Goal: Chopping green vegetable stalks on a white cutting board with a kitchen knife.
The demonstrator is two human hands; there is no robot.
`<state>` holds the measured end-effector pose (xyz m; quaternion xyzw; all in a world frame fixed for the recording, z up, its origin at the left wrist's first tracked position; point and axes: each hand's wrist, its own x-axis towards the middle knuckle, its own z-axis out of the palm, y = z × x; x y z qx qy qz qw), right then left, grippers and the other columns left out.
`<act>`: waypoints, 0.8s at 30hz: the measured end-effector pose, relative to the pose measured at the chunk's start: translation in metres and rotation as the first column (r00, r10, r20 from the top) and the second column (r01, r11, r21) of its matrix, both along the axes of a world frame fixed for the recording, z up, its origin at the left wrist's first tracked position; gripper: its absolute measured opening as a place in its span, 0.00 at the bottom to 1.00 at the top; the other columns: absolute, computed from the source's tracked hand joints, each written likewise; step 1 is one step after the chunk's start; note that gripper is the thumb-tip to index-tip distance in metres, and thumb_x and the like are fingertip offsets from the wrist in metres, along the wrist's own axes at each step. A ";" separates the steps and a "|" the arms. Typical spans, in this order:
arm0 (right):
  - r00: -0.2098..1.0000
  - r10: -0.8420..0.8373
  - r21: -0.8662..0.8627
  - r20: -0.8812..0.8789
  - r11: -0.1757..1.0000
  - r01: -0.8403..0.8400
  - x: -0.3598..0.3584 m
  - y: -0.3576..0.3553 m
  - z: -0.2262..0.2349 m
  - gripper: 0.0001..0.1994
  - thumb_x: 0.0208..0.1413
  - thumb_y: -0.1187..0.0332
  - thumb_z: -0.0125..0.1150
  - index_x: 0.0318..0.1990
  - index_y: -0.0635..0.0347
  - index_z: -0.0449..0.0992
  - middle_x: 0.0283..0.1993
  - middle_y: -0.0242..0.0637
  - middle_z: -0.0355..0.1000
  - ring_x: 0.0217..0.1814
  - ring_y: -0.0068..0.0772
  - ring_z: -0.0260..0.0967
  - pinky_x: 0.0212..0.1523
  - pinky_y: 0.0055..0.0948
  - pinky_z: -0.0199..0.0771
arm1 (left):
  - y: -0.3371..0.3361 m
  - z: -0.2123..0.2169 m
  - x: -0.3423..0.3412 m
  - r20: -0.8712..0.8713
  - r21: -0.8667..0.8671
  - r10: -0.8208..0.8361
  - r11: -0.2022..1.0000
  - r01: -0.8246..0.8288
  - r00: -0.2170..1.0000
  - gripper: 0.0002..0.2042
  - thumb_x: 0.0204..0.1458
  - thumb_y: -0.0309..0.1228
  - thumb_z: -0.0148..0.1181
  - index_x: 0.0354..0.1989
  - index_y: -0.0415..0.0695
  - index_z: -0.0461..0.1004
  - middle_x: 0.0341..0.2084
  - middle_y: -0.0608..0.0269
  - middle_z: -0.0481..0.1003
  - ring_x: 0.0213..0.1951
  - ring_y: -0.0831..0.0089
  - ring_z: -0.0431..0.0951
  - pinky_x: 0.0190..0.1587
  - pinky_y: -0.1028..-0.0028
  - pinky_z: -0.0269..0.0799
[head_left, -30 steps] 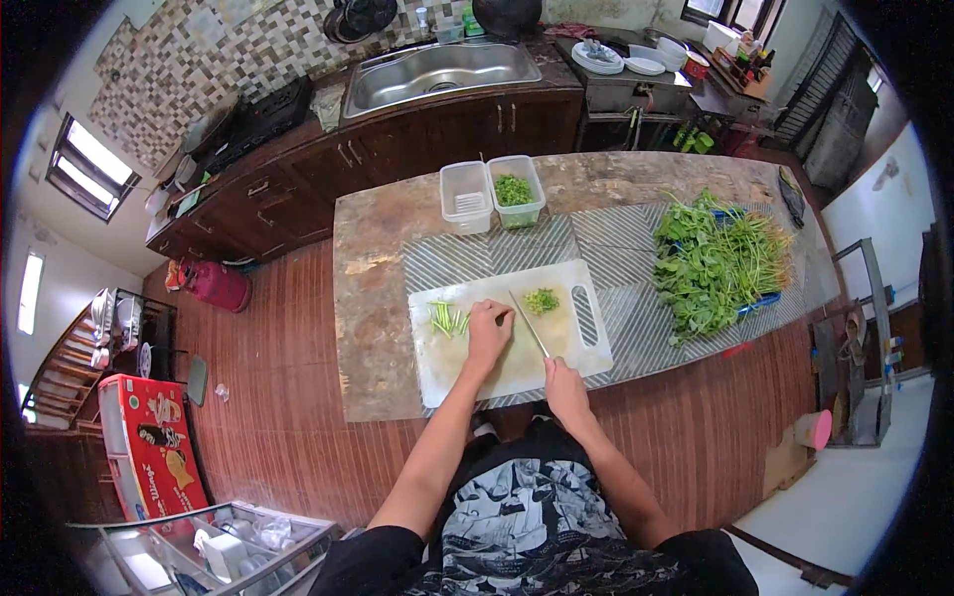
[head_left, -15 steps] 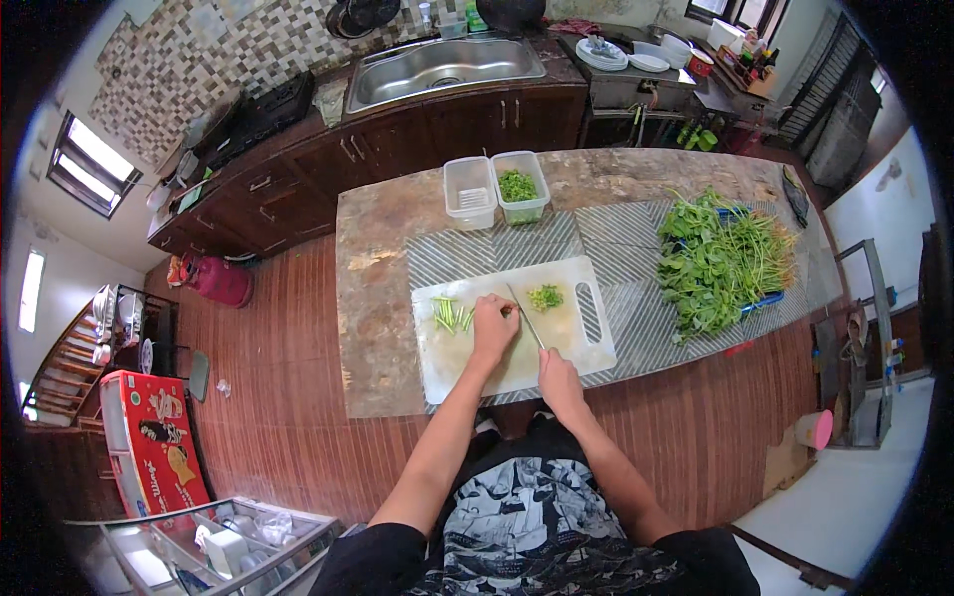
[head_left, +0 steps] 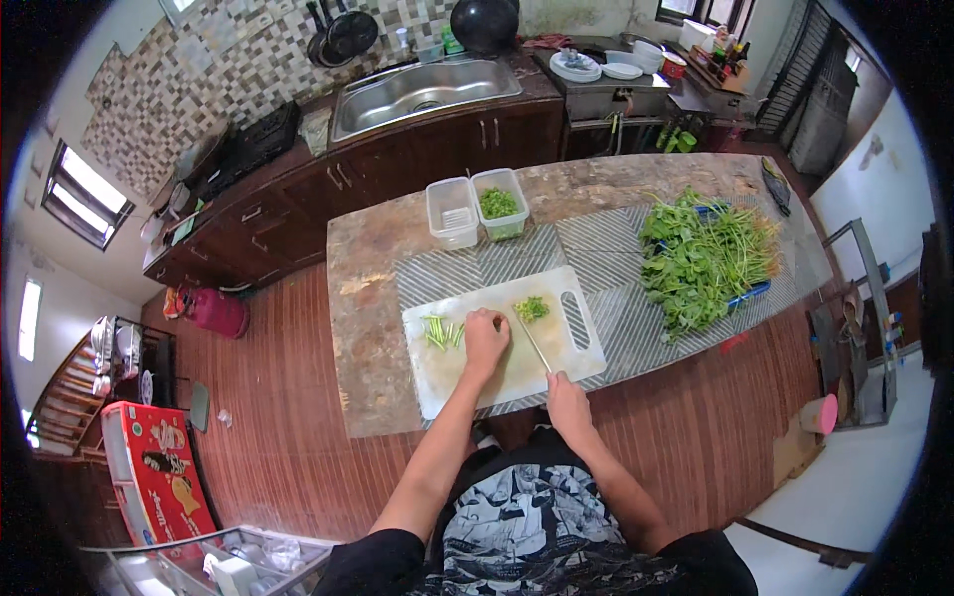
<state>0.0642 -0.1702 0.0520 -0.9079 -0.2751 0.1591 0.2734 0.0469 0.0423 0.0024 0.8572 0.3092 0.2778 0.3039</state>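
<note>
On cutting board (head_left: 467, 372): hands (head_left: 486, 338), knife (head_left: 534, 341)

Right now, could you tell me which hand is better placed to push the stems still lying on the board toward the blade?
Probably the left hand: it rests on the cutting board right beside the uncut stems. The right hand is at the board's near edge, gripping the knife.

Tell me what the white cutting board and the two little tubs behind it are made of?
The cutting board looks like plastic: plain matte white, with a slot handle cut through one end. The two tubs, the empty tub and the tub with chopped greens, seem to be clear plastic, since you can see through their walls. The knife in the right hand has a thin, probably metal, blade.
</note>
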 end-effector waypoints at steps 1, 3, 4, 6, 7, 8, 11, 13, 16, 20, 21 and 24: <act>1.000 -0.018 0.003 -0.022 1.000 0.018 -0.001 -0.004 -0.002 0.21 0.71 0.56 0.44 0.36 0.67 0.72 0.29 0.63 0.74 0.34 0.71 0.73 0.35 0.61 0.73 | -0.003 0.001 0.001 -0.012 0.003 -0.002 1.000 0.002 1.000 0.04 0.47 0.27 0.63 0.27 0.41 0.82 0.28 0.52 0.78 0.36 0.53 0.76 0.43 0.59 0.73; 0.998 -0.036 0.008 -0.041 0.999 0.037 -0.002 -0.011 -0.006 0.21 0.71 0.56 0.43 0.36 0.67 0.72 0.29 0.63 0.74 0.34 0.71 0.72 0.35 0.62 0.72 | -0.008 0.003 0.004 -0.020 0.008 -0.005 1.000 0.005 1.000 0.04 0.48 0.27 0.63 0.29 0.41 0.82 0.30 0.52 0.79 0.37 0.52 0.76 0.44 0.59 0.73; 0.998 -0.046 0.025 -0.041 0.999 0.047 -0.003 -0.014 -0.008 0.20 0.71 0.56 0.44 0.37 0.67 0.72 0.29 0.63 0.74 0.34 0.71 0.73 0.35 0.62 0.72 | -0.009 0.004 0.005 0.006 0.008 -0.058 0.998 0.058 0.998 0.05 0.50 0.27 0.62 0.32 0.41 0.82 0.31 0.52 0.79 0.38 0.52 0.76 0.44 0.59 0.74; 0.998 -0.053 0.043 -0.039 0.998 0.055 -0.004 -0.018 -0.014 0.20 0.71 0.56 0.44 0.37 0.66 0.72 0.29 0.63 0.74 0.34 0.71 0.73 0.35 0.62 0.72 | -0.012 0.004 0.006 0.033 0.011 -0.108 0.994 0.108 0.994 0.06 0.52 0.27 0.61 0.35 0.41 0.82 0.32 0.52 0.79 0.39 0.52 0.76 0.44 0.59 0.74; 0.998 -0.060 0.048 -0.032 0.997 0.061 -0.005 -0.020 -0.014 0.20 0.71 0.56 0.44 0.37 0.66 0.72 0.29 0.63 0.74 0.34 0.71 0.73 0.35 0.62 0.72 | -0.015 0.006 0.008 0.067 -0.049 -0.091 0.994 0.094 0.994 0.07 0.53 0.28 0.61 0.38 0.40 0.82 0.32 0.51 0.79 0.40 0.52 0.76 0.45 0.59 0.73; 0.998 -0.065 0.053 -0.026 0.996 0.066 -0.004 -0.021 -0.015 0.20 0.71 0.56 0.44 0.37 0.65 0.72 0.29 0.63 0.74 0.34 0.71 0.73 0.35 0.62 0.72 | -0.017 0.009 0.009 0.099 -0.110 -0.070 0.991 0.081 0.993 0.08 0.54 0.28 0.61 0.40 0.40 0.81 0.32 0.50 0.78 0.41 0.52 0.77 0.45 0.59 0.73; 0.996 -0.065 0.014 -0.057 0.998 0.066 -0.001 -0.024 -0.016 0.21 0.71 0.55 0.43 0.37 0.65 0.72 0.29 0.62 0.74 0.35 0.71 0.73 0.35 0.62 0.72 | -0.020 0.015 0.003 0.129 -0.156 -0.048 0.985 0.068 0.990 0.09 0.55 0.28 0.60 0.43 0.40 0.80 0.34 0.51 0.78 0.43 0.53 0.76 0.46 0.61 0.72; 0.996 -0.064 0.037 -0.054 0.997 0.066 0.001 -0.025 -0.016 0.21 0.71 0.55 0.43 0.37 0.65 0.72 0.29 0.62 0.74 0.35 0.71 0.73 0.35 0.63 0.72 | -0.022 0.018 -0.008 0.137 -0.103 -0.027 0.994 0.042 0.990 0.09 0.56 0.27 0.60 0.43 0.40 0.79 0.35 0.52 0.78 0.43 0.54 0.76 0.47 0.62 0.72; 0.998 -0.054 0.066 -0.045 0.996 0.057 0.008 -0.021 -0.019 0.21 0.71 0.55 0.42 0.37 0.65 0.72 0.28 0.63 0.74 0.35 0.71 0.73 0.35 0.63 0.72 | -0.019 0.018 -0.010 0.149 -0.001 -0.015 1.000 0.016 0.989 0.08 0.56 0.26 0.60 0.43 0.41 0.80 0.37 0.54 0.77 0.43 0.55 0.76 0.46 0.62 0.72; 0.998 -0.049 0.055 -0.045 0.997 0.052 0.011 -0.016 -0.015 0.21 0.71 0.55 0.42 0.36 0.66 0.72 0.28 0.63 0.74 0.34 0.72 0.72 0.36 0.63 0.71 | -0.006 0.016 0.002 0.110 0.055 -0.067 0.997 0.061 0.992 0.08 0.56 0.26 0.60 0.42 0.42 0.80 0.37 0.56 0.76 0.43 0.55 0.75 0.45 0.62 0.73; 0.998 -0.045 0.054 -0.043 0.997 0.048 0.012 -0.015 -0.014 0.21 0.71 0.55 0.42 0.36 0.66 0.72 0.28 0.63 0.74 0.34 0.72 0.72 0.36 0.63 0.71 | -0.002 0.016 0.007 0.112 0.055 -0.063 0.997 0.057 0.992 0.08 0.56 0.26 0.60 0.42 0.42 0.80 0.37 0.56 0.76 0.43 0.55 0.75 0.45 0.62 0.73; 0.997 -0.043 0.060 -0.066 0.997 0.047 0.015 -0.016 -0.014 0.22 0.71 0.55 0.42 0.36 0.66 0.72 0.28 0.63 0.74 0.34 0.72 0.72 0.36 0.63 0.71 | 0.009 0.014 0.020 0.123 -0.042 -0.087 0.995 0.093 0.989 0.07 0.56 0.27 0.61 0.42 0.43 0.80 0.37 0.56 0.77 0.45 0.55 0.75 0.48 0.62 0.72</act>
